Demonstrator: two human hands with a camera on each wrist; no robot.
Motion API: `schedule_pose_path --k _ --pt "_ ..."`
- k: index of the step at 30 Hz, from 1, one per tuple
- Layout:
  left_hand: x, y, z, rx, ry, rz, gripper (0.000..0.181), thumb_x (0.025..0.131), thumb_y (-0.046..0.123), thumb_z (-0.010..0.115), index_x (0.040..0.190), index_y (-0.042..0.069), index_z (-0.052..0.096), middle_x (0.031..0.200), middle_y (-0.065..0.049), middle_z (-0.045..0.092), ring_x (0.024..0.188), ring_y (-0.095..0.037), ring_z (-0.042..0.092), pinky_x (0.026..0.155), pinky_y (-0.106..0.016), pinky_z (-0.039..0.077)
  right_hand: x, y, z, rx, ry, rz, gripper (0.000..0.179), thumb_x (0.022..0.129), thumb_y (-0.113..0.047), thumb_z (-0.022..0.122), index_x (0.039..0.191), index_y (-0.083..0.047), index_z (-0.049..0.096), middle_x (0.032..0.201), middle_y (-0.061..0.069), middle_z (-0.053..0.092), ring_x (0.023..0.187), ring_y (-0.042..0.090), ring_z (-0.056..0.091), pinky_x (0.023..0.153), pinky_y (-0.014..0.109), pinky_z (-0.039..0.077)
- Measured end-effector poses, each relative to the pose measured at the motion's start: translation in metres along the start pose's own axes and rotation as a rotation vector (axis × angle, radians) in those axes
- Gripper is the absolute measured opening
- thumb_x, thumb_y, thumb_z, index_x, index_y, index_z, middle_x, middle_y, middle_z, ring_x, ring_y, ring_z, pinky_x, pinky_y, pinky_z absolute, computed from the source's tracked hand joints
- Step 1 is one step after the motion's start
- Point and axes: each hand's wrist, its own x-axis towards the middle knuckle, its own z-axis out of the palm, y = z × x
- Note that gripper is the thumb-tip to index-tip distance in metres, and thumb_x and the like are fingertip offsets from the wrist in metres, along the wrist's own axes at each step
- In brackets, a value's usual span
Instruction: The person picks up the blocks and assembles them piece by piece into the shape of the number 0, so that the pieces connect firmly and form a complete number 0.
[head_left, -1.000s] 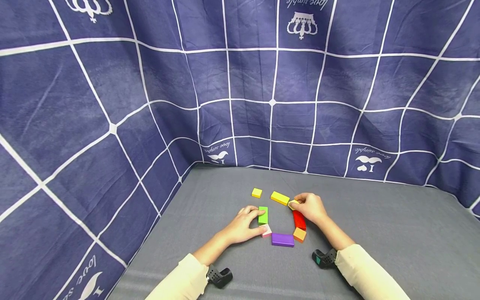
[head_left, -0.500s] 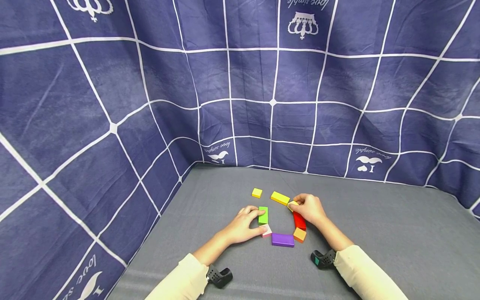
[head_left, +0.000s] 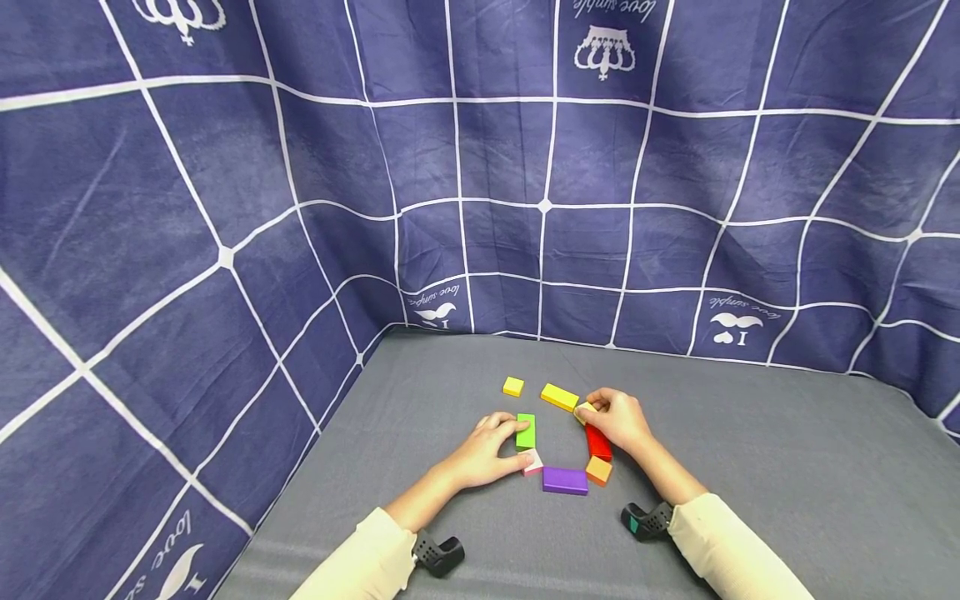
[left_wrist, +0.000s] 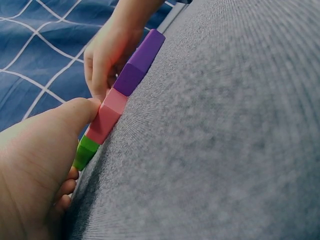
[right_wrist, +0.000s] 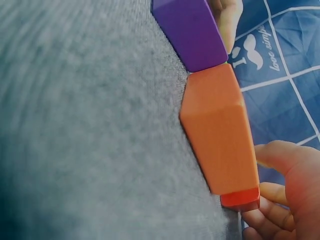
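In the head view my left hand [head_left: 486, 454] rests at the left side of a loose ring of toy blocks. Its thumb touches the pink block [head_left: 533, 462] and a fingertip lies on the green block [head_left: 526, 432]. Across the ring, my right hand [head_left: 621, 419] pinches a small pale yellow block [head_left: 584, 412] between thumb and fingers. That block sits between the long yellow block [head_left: 559, 397] and the red block [head_left: 597, 443], partly covered by the fingers. The right wrist view shows the orange block [right_wrist: 220, 135] large, hiding most of the red one.
A purple block [head_left: 566, 481] lies at the ring's near side. One small yellow block [head_left: 513, 386] lies apart at the far left. Grey cloth [head_left: 765, 467] covers the table, and a blue curtain with white lines [head_left: 495, 167] hangs behind and to the left.
The right hand has shifted the pale yellow block very slightly left and toward the person. The left hand stays where it was.
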Motion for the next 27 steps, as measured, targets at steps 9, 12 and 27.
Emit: schedule_pose_path --k 9,12,27 --pt "0.0 0.001 -0.001 -0.02 0.002 -0.003 0.054 0.091 0.042 0.063 0.135 0.012 0.057 0.131 -0.012 0.05 0.123 -0.03 0.045 0.103 -0.048 0.036 -0.005 0.01 -0.009 0.026 -0.018 -0.018 0.025 0.087 -0.02 0.07 0.102 0.001 0.071 0.08 0.002 0.066 0.074 0.015 0.059 0.066 0.029 0.046" --pt "-0.001 0.001 -0.001 -0.021 0.003 -0.002 0.054 0.091 0.043 0.063 0.135 0.011 0.057 0.131 -0.012 0.05 0.124 -0.03 0.045 0.103 -0.048 0.036 -0.009 0.015 -0.012 0.053 -0.048 -0.026 0.026 0.088 -0.02 0.07 0.105 0.0 0.07 0.084 0.003 0.066 0.076 0.016 0.059 0.068 0.028 0.046" --pt "-0.001 0.001 -0.001 -0.022 0.004 0.006 0.054 0.092 0.042 0.063 0.135 0.011 0.057 0.131 -0.012 0.05 0.124 -0.03 0.045 0.104 -0.048 0.036 -0.025 0.032 -0.006 0.195 -0.021 -0.138 0.03 0.084 -0.008 0.072 0.112 0.002 0.068 0.092 0.007 0.064 0.079 0.011 0.058 0.072 0.024 0.048"
